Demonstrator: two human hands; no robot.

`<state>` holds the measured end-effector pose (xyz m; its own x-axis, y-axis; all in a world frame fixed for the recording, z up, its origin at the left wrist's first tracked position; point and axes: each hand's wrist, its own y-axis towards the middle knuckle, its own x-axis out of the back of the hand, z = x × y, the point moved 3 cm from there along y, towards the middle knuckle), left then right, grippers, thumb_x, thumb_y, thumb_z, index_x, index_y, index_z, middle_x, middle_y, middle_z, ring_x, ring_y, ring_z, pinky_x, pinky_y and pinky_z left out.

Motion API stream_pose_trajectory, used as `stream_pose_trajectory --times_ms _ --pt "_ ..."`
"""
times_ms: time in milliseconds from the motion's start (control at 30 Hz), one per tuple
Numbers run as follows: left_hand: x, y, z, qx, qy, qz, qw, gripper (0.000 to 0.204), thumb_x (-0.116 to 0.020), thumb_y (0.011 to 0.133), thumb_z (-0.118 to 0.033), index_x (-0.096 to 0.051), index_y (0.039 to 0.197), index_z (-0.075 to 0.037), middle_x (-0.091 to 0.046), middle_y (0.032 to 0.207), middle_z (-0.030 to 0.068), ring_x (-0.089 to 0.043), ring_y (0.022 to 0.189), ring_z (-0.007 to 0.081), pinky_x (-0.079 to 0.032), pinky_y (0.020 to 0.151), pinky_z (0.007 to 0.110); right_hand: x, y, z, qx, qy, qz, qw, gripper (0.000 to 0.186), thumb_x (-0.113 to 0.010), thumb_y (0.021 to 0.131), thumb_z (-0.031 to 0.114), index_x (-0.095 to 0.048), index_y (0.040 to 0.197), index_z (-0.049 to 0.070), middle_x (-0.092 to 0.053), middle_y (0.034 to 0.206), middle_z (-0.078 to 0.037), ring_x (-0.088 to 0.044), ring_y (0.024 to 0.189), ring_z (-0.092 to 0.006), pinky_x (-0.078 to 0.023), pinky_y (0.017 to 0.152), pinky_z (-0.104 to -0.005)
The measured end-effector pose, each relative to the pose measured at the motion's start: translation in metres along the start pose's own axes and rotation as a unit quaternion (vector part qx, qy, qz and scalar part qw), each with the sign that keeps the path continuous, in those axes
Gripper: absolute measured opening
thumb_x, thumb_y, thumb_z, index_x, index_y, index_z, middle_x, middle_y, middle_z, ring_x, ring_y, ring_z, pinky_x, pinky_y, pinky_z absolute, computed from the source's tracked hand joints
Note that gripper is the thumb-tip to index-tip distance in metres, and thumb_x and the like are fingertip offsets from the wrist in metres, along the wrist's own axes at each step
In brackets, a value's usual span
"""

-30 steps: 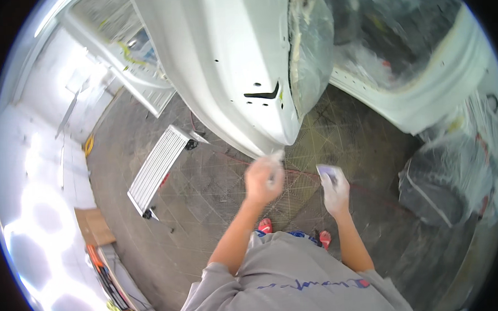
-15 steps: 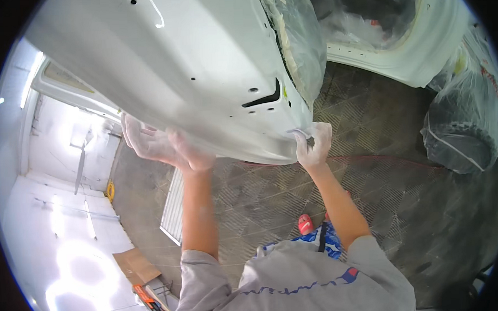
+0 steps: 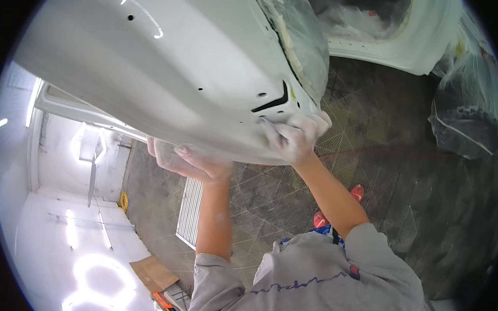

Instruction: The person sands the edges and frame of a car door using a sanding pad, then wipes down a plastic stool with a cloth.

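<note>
A pale grey-white car body panel (image 3: 162, 81) fills the upper middle, pierced by a black V-shaped slot (image 3: 274, 101) and several small holes. White dust coats both hands. At the lower left edge of the panel, my left hand (image 3: 191, 162) cups the rim, its thumb on the near face and the fingertips partly hidden and blurred. My right hand (image 3: 298, 135) is bent against the panel just below the slot. Pinched under its fingers is a thin grey-violet sheet of sandpaper (image 3: 263, 120), mostly covered by the hand.
Tape and clear plastic film (image 3: 305, 47) cover the panel's right side. Another white body part (image 3: 389, 52) and a plastic-wrapped wheel (image 3: 463, 118) stand at right. A ribbed white panel (image 3: 189, 213) lies on the dark grated floor (image 3: 262, 210); cardboard (image 3: 154, 272) sits at lower left.
My right hand has shifted left and up from the panel's lower right corner onto its face below the slot. My left hand has slid right along the rim. The view has shifted slightly.
</note>
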<state>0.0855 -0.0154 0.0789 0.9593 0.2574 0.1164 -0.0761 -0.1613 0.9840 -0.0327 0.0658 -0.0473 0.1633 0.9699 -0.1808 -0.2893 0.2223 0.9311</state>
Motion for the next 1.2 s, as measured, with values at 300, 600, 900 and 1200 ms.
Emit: stream_pose_trajectory --times_ms 300,600,900,1200 --pt "-0.001 -0.002 -0.002 -0.006 -0.030 -0.004 1.000 0.047 -0.032 0.102 -0.042 -0.050 0.089 -0.001 -0.054 0.088 0.0135 -0.052 0.088 0.0266 -0.042 0.083 0.040 0.007 -0.023 0.000 -0.033 -0.013 -0.004 0.999 0.040 -0.088 0.068 0.032 -0.053 0.085 0.023 -0.052 0.092 0.004 -0.045 0.093 -0.0193 -0.031 0.086 -0.0408" --pt "0.001 -0.022 0.022 -0.097 0.107 -0.036 0.989 0.050 -0.035 0.107 -0.038 -0.040 0.130 0.007 -0.051 0.119 0.0183 -0.058 0.101 0.0228 -0.052 0.082 0.037 0.023 -0.053 -0.025 -0.031 -0.073 -0.015 0.997 0.043 -0.086 0.070 0.038 -0.050 0.085 0.021 -0.055 0.089 0.006 -0.047 0.090 -0.0189 -0.032 0.084 -0.0395" --pt "0.006 -0.016 0.031 -0.058 0.084 -0.041 0.994 0.046 -0.043 0.105 -0.035 -0.044 0.124 0.007 -0.053 0.115 0.0214 -0.058 0.099 0.0288 -0.053 0.075 0.043 0.043 -0.092 -0.055 -0.050 -0.110 0.066 0.991 0.044 -0.087 0.065 0.041 -0.050 0.080 0.022 -0.050 0.087 0.003 -0.045 0.087 -0.0222 -0.033 0.082 -0.0451" --pt "0.005 -0.005 0.007 -0.021 -0.006 -0.065 0.998 0.042 -0.038 0.106 -0.032 -0.047 0.124 0.005 -0.052 0.114 0.0161 -0.059 0.099 0.0263 -0.051 0.074 0.038 0.021 -0.125 -0.055 -0.009 -0.139 0.057 0.989 0.038 -0.079 0.077 0.048 -0.050 0.081 0.023 -0.053 0.090 0.003 -0.046 0.099 -0.0200 -0.037 0.090 -0.0466"
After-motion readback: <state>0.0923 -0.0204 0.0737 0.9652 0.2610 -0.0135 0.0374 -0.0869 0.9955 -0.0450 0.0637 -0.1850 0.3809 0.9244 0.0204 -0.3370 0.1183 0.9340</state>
